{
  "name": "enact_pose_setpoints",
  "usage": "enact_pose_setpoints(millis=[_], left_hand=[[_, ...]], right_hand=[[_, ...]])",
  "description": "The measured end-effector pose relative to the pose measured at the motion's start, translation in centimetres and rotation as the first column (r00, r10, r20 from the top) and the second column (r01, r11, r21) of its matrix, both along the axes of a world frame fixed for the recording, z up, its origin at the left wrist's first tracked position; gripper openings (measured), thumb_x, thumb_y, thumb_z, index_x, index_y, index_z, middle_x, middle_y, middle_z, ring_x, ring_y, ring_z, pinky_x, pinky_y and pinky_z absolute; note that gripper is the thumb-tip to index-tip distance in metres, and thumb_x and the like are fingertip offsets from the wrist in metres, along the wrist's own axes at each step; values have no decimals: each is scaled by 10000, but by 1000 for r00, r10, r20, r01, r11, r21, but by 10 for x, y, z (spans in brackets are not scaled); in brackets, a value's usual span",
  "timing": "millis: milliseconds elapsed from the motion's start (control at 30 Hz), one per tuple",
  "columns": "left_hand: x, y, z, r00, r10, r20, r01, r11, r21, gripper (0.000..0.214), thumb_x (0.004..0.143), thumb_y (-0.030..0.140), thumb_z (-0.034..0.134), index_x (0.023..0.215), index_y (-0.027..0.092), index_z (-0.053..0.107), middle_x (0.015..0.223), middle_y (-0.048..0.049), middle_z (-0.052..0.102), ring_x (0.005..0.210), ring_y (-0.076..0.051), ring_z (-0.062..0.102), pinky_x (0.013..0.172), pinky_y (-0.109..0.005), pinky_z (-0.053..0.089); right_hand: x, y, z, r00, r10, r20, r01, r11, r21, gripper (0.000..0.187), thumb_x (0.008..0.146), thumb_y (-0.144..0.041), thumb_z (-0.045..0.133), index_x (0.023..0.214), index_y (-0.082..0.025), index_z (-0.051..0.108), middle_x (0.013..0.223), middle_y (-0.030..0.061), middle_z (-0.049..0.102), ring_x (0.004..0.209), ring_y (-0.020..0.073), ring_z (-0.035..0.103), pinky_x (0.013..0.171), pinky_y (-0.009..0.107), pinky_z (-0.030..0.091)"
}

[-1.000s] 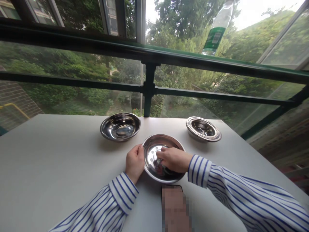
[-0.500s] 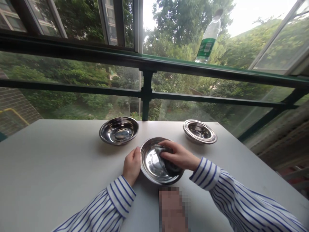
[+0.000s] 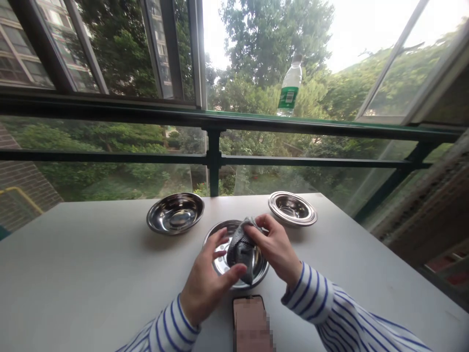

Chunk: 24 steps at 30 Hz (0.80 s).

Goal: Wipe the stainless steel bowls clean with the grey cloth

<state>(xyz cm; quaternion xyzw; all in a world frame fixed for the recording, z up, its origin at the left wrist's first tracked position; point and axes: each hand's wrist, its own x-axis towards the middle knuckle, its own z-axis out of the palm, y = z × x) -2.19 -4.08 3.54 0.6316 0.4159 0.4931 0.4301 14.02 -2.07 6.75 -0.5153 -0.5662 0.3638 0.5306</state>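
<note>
A grey patterned cloth [image 3: 242,247] hangs bunched from my right hand [image 3: 276,244], pinched between thumb and fingers above a shiny steel bowl [image 3: 262,276]. My left hand [image 3: 207,278] is at the bowl's left side, thumb and fingers spread apart, close to the cloth with nothing gripped. The bowl rests on the white table, and the cloth and both hands hide part of its inside.
Another steel bowl [image 3: 176,213] sits at the back left of the white table [image 3: 91,274]. At the back right are steel bowls [image 3: 292,209] that look stacked. A phone [image 3: 251,322], partly blurred, lies at the near edge. Beyond, a plastic bottle [image 3: 289,93] stands on the green railing [image 3: 249,122].
My left hand has let go of the bowl's rim and opened beside the cloth. My right hand has lifted the cloth up from inside the bowl. The view has tilted upward.
</note>
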Motion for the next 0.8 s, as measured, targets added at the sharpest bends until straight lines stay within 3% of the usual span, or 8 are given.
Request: enact_pose_setpoints(millis=[100, 200, 267, 333, 400, 467, 600, 800], left_hand=[[12, -4, 1, 991, -78, 105, 88, 992, -89, 568, 723, 260, 657, 1251, 207, 454, 1226, -103, 573, 1098, -227, 552, 900, -324, 457], [13, -5, 6, 978, -113, 178, 139, 980, -145, 426, 745, 224, 612, 1160, 196, 525, 1121, -90, 636, 996, -220, 604, 843, -314, 483], [10, -5, 12, 970, -151, 192, 189, 962, -196, 394, 735, 204, 602, 1124, 193, 541, 1002, -77, 675, 879, -214, 637, 748, -304, 510], [8, -5, 17, 964, -181, 195, 225, 945, -236, 383, 731, 193, 586, 1112, 194, 539, 891, -61, 690, 773, -204, 644, 666, -298, 516], [9, -4, 20, 967, -166, 192, 208, 951, -228, 334, 730, 198, 581, 1063, 188, 563, 881, -61, 690, 777, -204, 639, 672, -298, 510], [13, -3, 19, 976, -87, 200, 128, 971, -203, 271, 731, 210, 584, 1000, 179, 590, 950, -70, 684, 857, -210, 629, 738, -302, 498], [27, -4, 16, 960, 30, 279, 37, 972, -234, 249, 752, 258, 563, 982, 177, 613, 1040, -73, 663, 978, -215, 597, 825, -306, 474], [38, -16, 23, 850, -129, 511, 350, 864, -363, 287, 734, 228, 505, 988, 154, 617, 1035, -96, 661, 987, -225, 591, 840, -337, 467]], right_hand=[[-1, -8, 0, 1000, 11, 14, -11, 1000, 4, 286, 757, -436, 594, 749, -175, 479, 712, -11, 517, 644, 128, 495, 582, 253, 437], [9, -16, -2, 984, -10, 176, 3, 999, 39, 281, 783, -433, 568, 845, -165, 508, 763, 15, 556, 706, 155, 541, 635, 289, 473], [18, -22, -3, 950, -43, 309, -6, 988, 155, 399, 793, -395, 570, 1105, -161, 482, 1019, 92, 574, 925, 210, 562, 754, 344, 495], [25, -30, -3, 891, -48, 451, -102, 948, 303, 575, 803, -341, 570, 1315, -207, 346, 1311, 140, 417, 1171, 252, 452, 896, 405, 457], [28, -38, -3, 808, -29, 589, -246, 891, 381, 573, 820, -292, 553, 1349, -250, 336, 1419, 121, 292, 1272, 259, 351, 982, 431, 399], [28, -44, -4, 735, -37, 677, -334, 849, 409, 492, 826, -278, 549, 1301, -259, 422, 1417, 110, 309, 1274, 262, 350, 999, 441, 387], [24, -51, -10, 675, -130, 726, -333, 825, 457, 568, 780, -359, 613, 1302, -222, 436, 1398, 149, 332, 1250, 307, 365, 961, 487, 415], [27, -50, -21, 633, -184, 752, -345, 802, 487, 468, 807, -215, 567, 1266, -208, 479, 1339, 155, 391, 1199, 294, 412, 926, 487, 447]])
